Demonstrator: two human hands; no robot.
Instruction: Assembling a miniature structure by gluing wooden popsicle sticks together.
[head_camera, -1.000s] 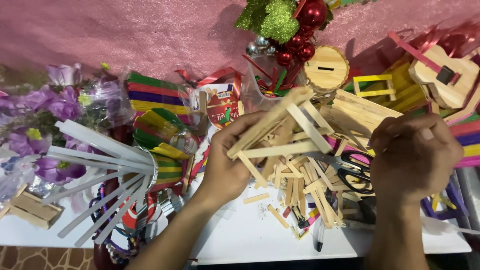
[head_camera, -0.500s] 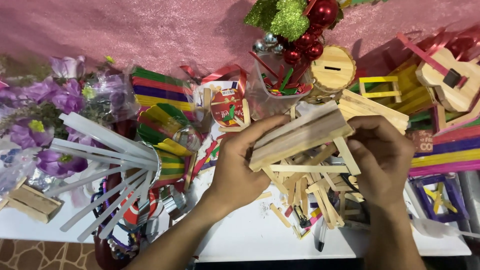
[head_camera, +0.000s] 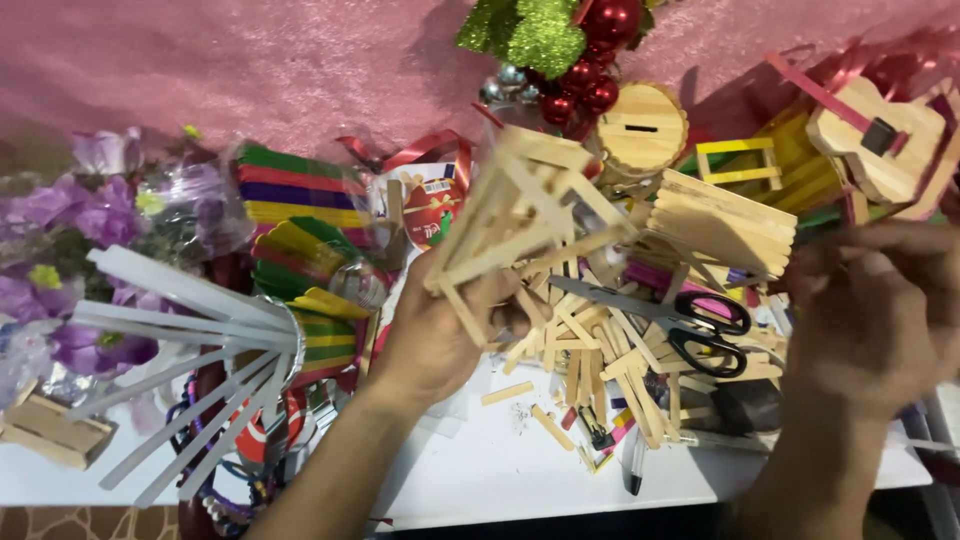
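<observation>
Left hand (head_camera: 440, 335): seen centre-left of the frame, its grip closed round the lower end of a wooden stick frame (head_camera: 520, 225).
Stick frame: one, held clear above the desk (head_camera: 480, 470); its long axis is tilted, running from the fingers at lower left up to the top centre of the frame.
Right hand (head_camera: 880, 315): at the right edge, blurred; whether it is open or closed cannot be told, and nothing is seen held in it.
Nearer hand: the frame is touched by the left only; the right is kept well apart, to the frame's right.
Between the hands: one pair of black-handled scissors (head_camera: 690, 325), laid on a heap of loose craft sticks (head_camera: 610, 365) too many to be counted.
Finished pieces: one slatted wooden box (head_camera: 720, 220) just right of the frame, one round wooden coin box (head_camera: 640, 130) above it, one small wooden guitar (head_camera: 885, 135) at upper right.
Left side: one bundle of white strips (head_camera: 190, 370), purple flowers (head_camera: 70, 210) beside it.
</observation>
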